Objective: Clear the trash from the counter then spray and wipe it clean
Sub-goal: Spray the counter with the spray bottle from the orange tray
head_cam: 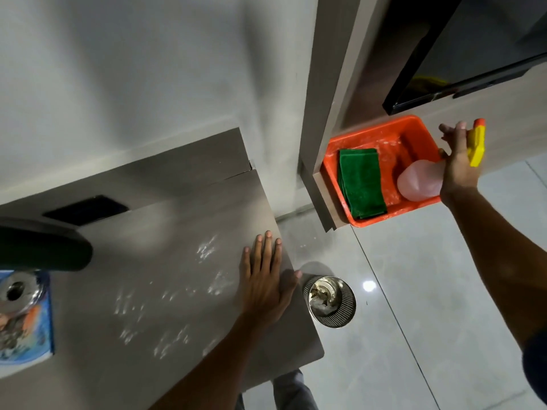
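Observation:
The grey counter [165, 291] fills the lower left and carries pale wet spray marks [207, 250]. My left hand [265, 279] lies flat, fingers spread, near the counter's right edge. My right hand [460, 167] grips the neck of a spray bottle, pink body [418, 182] and yellow trigger head [476, 147], held over the orange tub [370, 134]. A folded green cloth [362, 183] lies in the tub's left half.
A metal mesh bin [346, 318] with crumpled trash stands on the tiled floor beside the counter's corner. A dark curved object [44, 247] and a blue pad under a metal piece [26, 315] sit at the counter's left. A black appliance [473, 54] hangs above the tub.

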Demonstrator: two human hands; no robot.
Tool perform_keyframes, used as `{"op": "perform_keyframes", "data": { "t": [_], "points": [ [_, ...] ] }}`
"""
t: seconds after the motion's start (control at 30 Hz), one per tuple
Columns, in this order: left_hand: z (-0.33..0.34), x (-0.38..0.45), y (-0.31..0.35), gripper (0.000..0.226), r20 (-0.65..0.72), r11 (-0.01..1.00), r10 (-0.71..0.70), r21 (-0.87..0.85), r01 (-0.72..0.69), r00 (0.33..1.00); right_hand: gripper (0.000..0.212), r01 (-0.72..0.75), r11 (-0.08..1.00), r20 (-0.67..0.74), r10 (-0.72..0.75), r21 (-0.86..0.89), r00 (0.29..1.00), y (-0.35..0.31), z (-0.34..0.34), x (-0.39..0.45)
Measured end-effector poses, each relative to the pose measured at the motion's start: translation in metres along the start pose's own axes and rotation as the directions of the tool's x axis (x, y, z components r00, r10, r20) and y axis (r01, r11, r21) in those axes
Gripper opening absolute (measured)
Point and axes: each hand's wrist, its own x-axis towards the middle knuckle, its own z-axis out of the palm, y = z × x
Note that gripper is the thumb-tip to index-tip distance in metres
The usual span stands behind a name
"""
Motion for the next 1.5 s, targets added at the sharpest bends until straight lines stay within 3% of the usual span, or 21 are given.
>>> {"op": "perform_keyframes", "data": {
  "t": [0.17, 0.3, 0.4, 0.73, 0.9, 1.07, 1.13, 1.23, 1.33, 1.5],
  "points": [
    [-0.015, 0.002, -0.003, 0.079, 0.036, 0.988, -0.003, -0.152, 0.008, 0.999, 0.035, 0.017, 0.996, -0.020, -0.015, 0.084, 1.000, -0.016, 0.002, -0.027],
    [-0.027, -0.012, -0.020, 0.077, -0.024, 0.978, -0.020, -0.206, 0.015, 1.000, 0.022, 0.111, 0.985, -0.048, -0.105, 0.135, 0.993, -0.038, 0.008, -0.060],
    [-0.031, -0.031, -0.039, 0.078, -0.041, 0.983, -0.027, -0.181, 0.019, 0.999, 0.029, 0.137, 0.975, -0.050, -0.130, 0.176, 0.990, -0.063, 0.017, -0.089],
    [-0.044, -0.112, -0.121, 0.079, -0.078, 0.968, -0.187, -0.182, 0.171, 0.979, 0.031, 0.035, 0.959, 0.202, -0.095, 0.281, 0.975, -0.100, 0.096, -0.254],
    [-0.057, -0.154, -0.176, 0.080, -0.068, 0.951, -0.264, -0.182, 0.248, 0.962, 0.031, -0.090, 0.972, 0.409, -0.007, 0.218, 0.912, -0.078, 0.146, -0.349],
    [-0.069, -0.200, -0.221, 0.083, -0.058, 0.895, -0.401, -0.240, 0.377, 0.914, 0.045, -0.214, 0.968, 0.557, 0.105, 0.133, 0.824, -0.064, 0.174, -0.441],
    [-0.072, -0.220, -0.236, 0.086, -0.055, 0.872, -0.441, -0.264, 0.413, 0.896, 0.052, -0.264, 0.960, 0.589, 0.160, 0.095, 0.793, -0.060, 0.179, -0.475],
    [-0.073, -0.250, -0.256, 0.086, -0.080, 0.846, -0.493, -0.278, 0.455, 0.866, 0.042, -0.299, 0.954, 0.622, 0.212, 0.037, 0.754, -0.054, 0.184, -0.531],
    [-0.074, -0.274, -0.266, 0.090, -0.096, 0.820, -0.535, -0.298, 0.488, 0.840, 0.045, -0.340, 0.939, 0.634, 0.288, -0.041, 0.718, -0.038, 0.189, -0.580],
    [-0.067, -0.302, -0.272, 0.090, -0.089, 0.825, -0.529, -0.286, 0.487, 0.844, 0.041, -0.353, 0.924, 0.652, 0.361, -0.149, 0.667, -0.016, 0.190, -0.643]
  ]
}}
